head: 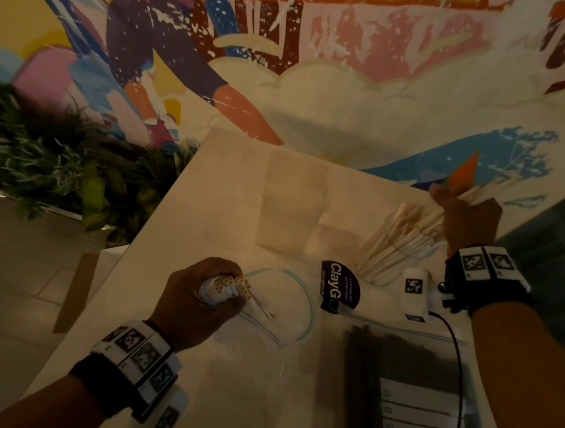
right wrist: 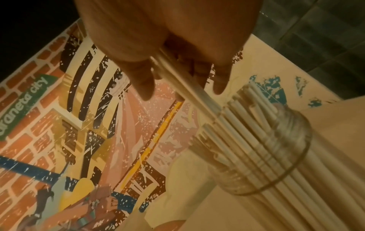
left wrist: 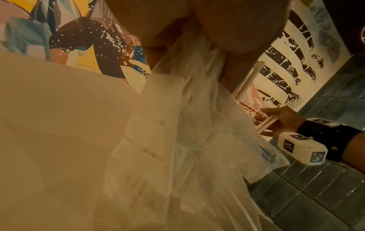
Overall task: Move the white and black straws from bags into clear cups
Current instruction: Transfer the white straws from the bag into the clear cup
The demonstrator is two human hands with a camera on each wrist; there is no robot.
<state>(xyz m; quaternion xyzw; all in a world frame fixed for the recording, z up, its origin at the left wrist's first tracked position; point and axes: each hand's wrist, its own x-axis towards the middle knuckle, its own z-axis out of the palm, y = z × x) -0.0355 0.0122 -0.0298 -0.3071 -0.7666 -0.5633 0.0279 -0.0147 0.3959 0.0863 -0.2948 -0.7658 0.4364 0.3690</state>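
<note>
My left hand (head: 198, 298) grips a bunch of white straws (head: 227, 285) through the neck of a clear zip bag (head: 287, 311), their open ends pointing up. The bag's film (left wrist: 197, 140) hangs below the fist in the left wrist view. My right hand (head: 465, 216) holds a few white straws (right wrist: 189, 90) above a clear cup (head: 395, 251) packed with white straws, their lower ends at the cup's mouth (right wrist: 217, 115). A second bag with black straws (head: 393, 372) lies flat near the front right of the table.
A white table (head: 208, 208) stands against a painted mural wall. A second clear cup (head: 292, 204) sits at the middle back. A dark round sticker (head: 339, 284) lies between bag and cup. Green plants (head: 60, 171) are off the left edge; dark tiled floor lies to the right.
</note>
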